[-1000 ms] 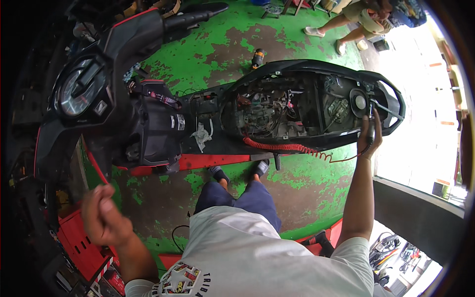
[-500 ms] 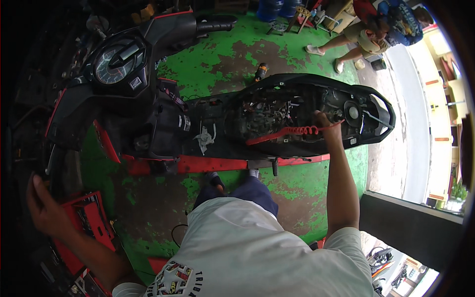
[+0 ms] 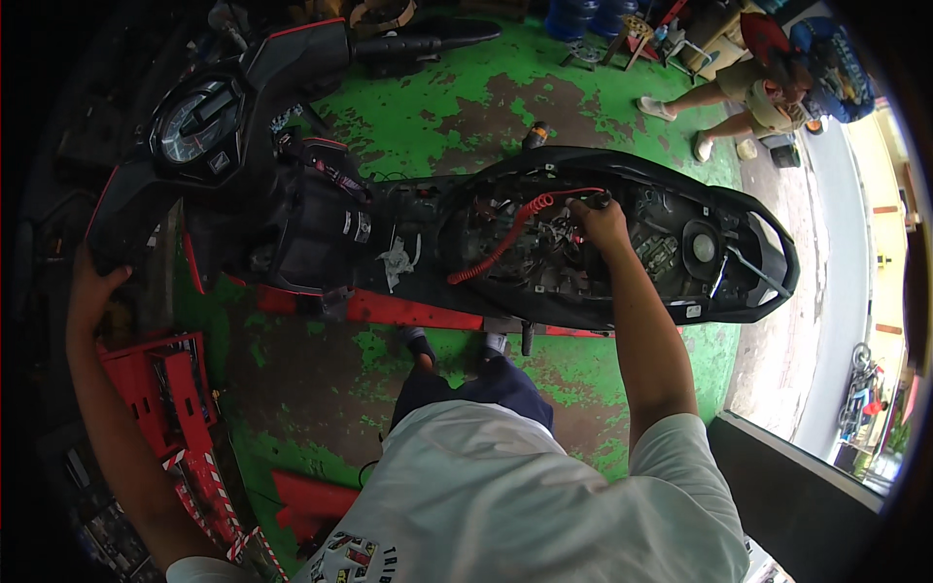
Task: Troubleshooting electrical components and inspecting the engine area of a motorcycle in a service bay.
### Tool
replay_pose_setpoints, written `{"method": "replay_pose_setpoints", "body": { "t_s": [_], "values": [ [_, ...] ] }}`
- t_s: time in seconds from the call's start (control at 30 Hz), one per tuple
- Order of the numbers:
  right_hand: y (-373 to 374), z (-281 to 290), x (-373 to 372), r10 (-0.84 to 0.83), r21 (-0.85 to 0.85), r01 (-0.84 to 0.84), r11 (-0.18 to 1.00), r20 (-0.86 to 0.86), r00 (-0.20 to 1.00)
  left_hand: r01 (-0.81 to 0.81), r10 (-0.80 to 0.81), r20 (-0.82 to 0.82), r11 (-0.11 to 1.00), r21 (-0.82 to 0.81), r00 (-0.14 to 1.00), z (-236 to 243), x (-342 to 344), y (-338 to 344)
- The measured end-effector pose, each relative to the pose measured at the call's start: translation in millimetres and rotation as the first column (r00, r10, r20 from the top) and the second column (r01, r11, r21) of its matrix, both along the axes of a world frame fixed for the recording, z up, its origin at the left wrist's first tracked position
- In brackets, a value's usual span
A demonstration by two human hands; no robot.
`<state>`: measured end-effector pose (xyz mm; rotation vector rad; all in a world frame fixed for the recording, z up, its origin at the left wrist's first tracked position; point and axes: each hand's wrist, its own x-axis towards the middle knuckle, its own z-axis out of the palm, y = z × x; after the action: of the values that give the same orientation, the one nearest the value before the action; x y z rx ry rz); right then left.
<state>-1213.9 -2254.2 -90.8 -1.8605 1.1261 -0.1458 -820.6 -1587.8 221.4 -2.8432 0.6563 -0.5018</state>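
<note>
A black scooter (image 3: 262, 165) stands across my view with its seat off and the mechanics under it exposed. My left hand (image 3: 100, 282) is closed round the left end of its handlebar (image 3: 126, 189), fingertips mostly hidden. My right hand (image 3: 601, 225) grips a dark handheld tool (image 3: 603, 200) over the middle of the open seat bay (image 3: 661, 257). A red coiled cord (image 3: 505, 238) runs from near the tool down across the bay to its front lower part.
Below the scooter is a red lift platform (image 3: 389, 311); red tool chests (image 3: 170, 389) stand at lower left. A small canister (image 3: 537, 134) sits behind the scooter. Another person (image 3: 768, 97) is at upper right, near stools (image 3: 632, 39), blue water jugs (image 3: 573, 19) and the open street (image 3: 816, 291).
My left hand has moved up onto the handlebar. My right hand has moved left from the rear of the seat bay to its middle, bringing the tool and coiled cord along.
</note>
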Motion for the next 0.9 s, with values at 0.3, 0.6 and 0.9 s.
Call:
{"method": "replay_pose_setpoints", "body": {
  "t_s": [0.3,0.6,0.9],
  "values": [
    [-11,-8,37,0.054,0.159,-0.053,0.986,-0.005,0.999,-0.303,0.106,-0.552,0.911,-0.28,0.827,8,1,-6],
    [-12,19,43,0.139,-0.103,-0.146,0.984,-0.071,0.988,-0.369,0.201,-0.521,0.898,-0.241,0.83,11,-3,-9],
    [-38,35,29,0.21,-0.039,-0.212,0.976,-0.043,0.977,-0.277,0.175,-0.418,0.941,-0.196,0.891,5,5,2]
  ]
}}
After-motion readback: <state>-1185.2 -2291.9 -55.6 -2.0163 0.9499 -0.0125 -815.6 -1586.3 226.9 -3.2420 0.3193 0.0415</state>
